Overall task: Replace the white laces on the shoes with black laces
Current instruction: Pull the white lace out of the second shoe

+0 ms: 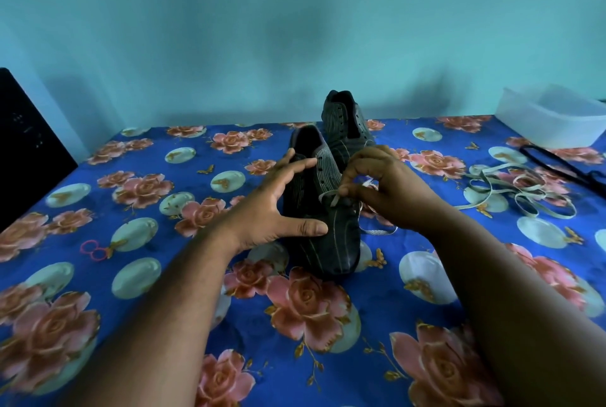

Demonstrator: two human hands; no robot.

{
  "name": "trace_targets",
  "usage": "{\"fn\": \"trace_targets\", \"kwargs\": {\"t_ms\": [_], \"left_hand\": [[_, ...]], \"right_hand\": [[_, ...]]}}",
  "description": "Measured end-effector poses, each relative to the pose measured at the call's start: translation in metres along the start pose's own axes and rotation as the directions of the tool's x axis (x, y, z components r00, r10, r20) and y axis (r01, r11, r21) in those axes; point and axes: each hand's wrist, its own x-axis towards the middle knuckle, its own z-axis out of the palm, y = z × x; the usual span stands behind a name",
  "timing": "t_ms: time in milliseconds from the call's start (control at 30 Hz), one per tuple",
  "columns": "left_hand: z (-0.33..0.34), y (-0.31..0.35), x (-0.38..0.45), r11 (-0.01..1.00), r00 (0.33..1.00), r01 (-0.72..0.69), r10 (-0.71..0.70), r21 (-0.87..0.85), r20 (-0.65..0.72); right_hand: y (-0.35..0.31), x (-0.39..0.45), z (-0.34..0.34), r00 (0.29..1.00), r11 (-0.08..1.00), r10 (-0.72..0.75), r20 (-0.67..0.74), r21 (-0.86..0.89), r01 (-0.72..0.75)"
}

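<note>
Near shoe (323, 226) on the floral worktop (360, 324), toe toward the camera, directly under both hands. Left hand (278, 206) spread wide, fingers straight, fingertips on the collar and thumb lying across the toe, steadying rather than gripping. Right hand (380, 187) just right of the eyelets, fingers curled, pinching the white lace (334, 198) where it crosses the lowest holes; loose end trailing off to the right of the shoe. Dark, pinstriped upper, upper eyelets bare. Second shoe (346, 121) behind it and touching, no lace showing. Removed white lace (518, 192) in a loose tangle well right of the hands. Black laces (557, 165) farther right, near a translucent tub (554, 118).
</note>
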Motion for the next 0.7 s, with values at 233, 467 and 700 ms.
{"fn": "trace_targets", "kwargs": {"t_ms": [233,467,700], "left_hand": [[-0.001,0.0,-0.001,1.0,1.0,0.0,0.0,0.011,0.015],[0.0,-0.002,0.001,1.0,1.0,-0.017,0.017,-0.007,0.013],[0.0,0.0,0.0,1.0,1.0,-0.006,0.006,0.001,-0.001]], "right_hand": [[0.014,0.0,-0.012,0.797,0.907,0.394,-0.457,0.056,-0.417],[0.007,-0.003,-0.008,0.935,0.947,0.284,-0.212,-0.089,-0.308],[-0.001,-0.001,0.005,0.998,0.998,-0.044,0.054,0.057,0.041]]}}
